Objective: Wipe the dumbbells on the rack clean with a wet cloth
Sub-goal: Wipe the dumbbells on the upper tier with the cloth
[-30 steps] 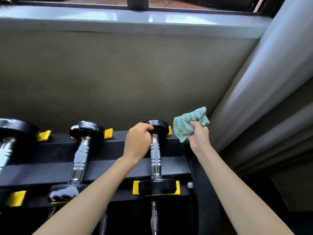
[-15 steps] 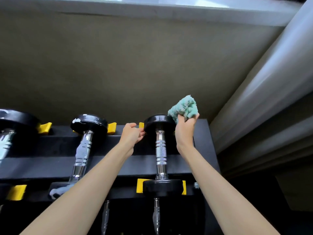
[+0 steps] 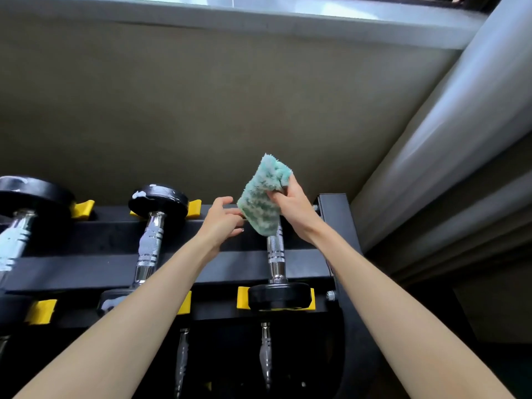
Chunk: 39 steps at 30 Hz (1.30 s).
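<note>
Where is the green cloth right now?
Mid-frame in the head view, the right hand holds the cloth over the far end of the rightmost dumbbell, left hand beside it.

my right hand (image 3: 293, 205) grips a fluffy teal-and-white microfibre cloth (image 3: 263, 197), bunched over the far end of the small black-headed dumbbell with a knurled chrome handle (image 3: 275, 254). its far head is hidden behind the cloth. its near head sits between yellow plastic cradles (image 3: 243, 298) on the black metal rack (image 3: 86, 266). my left hand (image 3: 221, 223), fingers loosely spread, is just left of this dumbbell's far end, fingertips at the cloth's edge. further left lies a larger chrome-handled dumbbell (image 3: 149, 243), smeared with white.
</note>
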Motion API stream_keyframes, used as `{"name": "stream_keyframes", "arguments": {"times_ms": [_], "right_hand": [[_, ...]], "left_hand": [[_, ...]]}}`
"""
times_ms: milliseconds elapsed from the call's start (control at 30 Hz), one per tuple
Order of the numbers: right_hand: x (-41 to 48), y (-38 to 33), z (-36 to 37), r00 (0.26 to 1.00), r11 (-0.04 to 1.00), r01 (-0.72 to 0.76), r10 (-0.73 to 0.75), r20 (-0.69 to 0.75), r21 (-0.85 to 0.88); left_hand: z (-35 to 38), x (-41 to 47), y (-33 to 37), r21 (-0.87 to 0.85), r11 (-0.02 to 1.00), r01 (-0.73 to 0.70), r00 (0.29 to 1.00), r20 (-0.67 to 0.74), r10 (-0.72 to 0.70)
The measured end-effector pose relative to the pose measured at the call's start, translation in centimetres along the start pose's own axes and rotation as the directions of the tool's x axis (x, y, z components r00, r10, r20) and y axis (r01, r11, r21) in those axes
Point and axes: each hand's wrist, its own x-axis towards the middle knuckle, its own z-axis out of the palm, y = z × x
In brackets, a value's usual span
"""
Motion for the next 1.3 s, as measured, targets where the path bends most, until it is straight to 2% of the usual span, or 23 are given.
{"name": "stream_keyframes", "arguments": {"times_ms": [100,167,267,367,433,500,567,667,767,833,900,967,1133,1200,1300], "right_hand": [[-0.9,0.6,-1.9,1.000,0.992,-0.001,0.004,-0.020,0.124],[-1.0,1.2,-3.0,1.000,0.965,-0.015,0.021,-0.021,0.263],[-0.8,1.6,-4.4,1.000,0.953,-0.025,0.026,0.001,0.303],[-0.7,2.1,-5.5,1.000,0.972,0.018,-0.013,-0.023,0.234],[-0.7,2.5,-5.7,0.997,0.982,0.075,-0.068,-0.048,0.174],[-0.7,3.5,-5.7,0.993,0.978,0.110,-0.101,-0.054,0.180],[-0.7,4.4,-5.5,0.993,0.969,0.113,-0.102,-0.062,0.221],[-0.7,5.5,-5.6,0.994,0.959,0.112,-0.106,-0.037,0.260],[-0.7,6.0,-5.7,0.995,0.949,0.098,-0.087,-0.053,0.298],[-0.6,6.3,-5.6,0.996,0.926,0.078,-0.056,-0.069,0.370],[-0.5,6.9,-5.4,0.997,0.900,0.046,-0.011,-0.081,0.434],[-0.7,7.5,-4.9,0.996,0.876,-0.007,0.049,-0.074,0.483],[-1.4,8.5,-4.2,0.985,0.753,-0.116,0.171,-0.021,0.647],[-1.8,8.6,-4.3,0.977,0.705,-0.156,0.212,0.005,0.692],[-3.1,8.7,-4.6,0.960,0.690,-0.215,0.281,0.019,0.691]], "left_hand": [[0.8,-1.3,0.6,0.087,0.980,-0.181,0.976,0.142,0.167],[1.4,-1.4,1.0,0.142,0.955,-0.259,0.959,0.160,0.236],[2.0,-0.9,1.6,0.143,0.941,-0.308,0.950,0.091,0.297],[2.2,-0.3,1.9,0.276,0.880,-0.387,0.916,0.002,0.402],[2.6,0.0,1.7,0.237,0.883,-0.406,0.908,-0.005,0.419],[3.3,0.3,1.1,0.084,0.919,-0.386,0.920,-0.037,0.390],[3.7,0.4,0.5,0.087,0.899,-0.430,0.900,-0.039,0.435],[3.8,0.7,-0.4,0.308,0.773,-0.554,0.820,0.046,0.570],[3.5,1.5,-1.1,0.497,0.522,-0.693,0.668,0.170,0.725],[3.0,2.2,-1.4,0.580,0.354,-0.734,0.589,0.282,0.757],[2.5,2.8,-1.9,0.634,0.266,-0.726,0.572,0.342,0.746],[2.2,2.9,-2.5,0.664,0.295,-0.688,0.613,0.313,0.726],[3.4,2.6,-2.7,0.625,0.573,-0.530,0.782,0.098,0.616],[3.7,2.3,-2.4,0.620,0.609,-0.495,0.818,0.097,0.567],[3.8,1.4,-2.4,0.625,0.611,-0.486,0.840,0.139,0.525]]}}
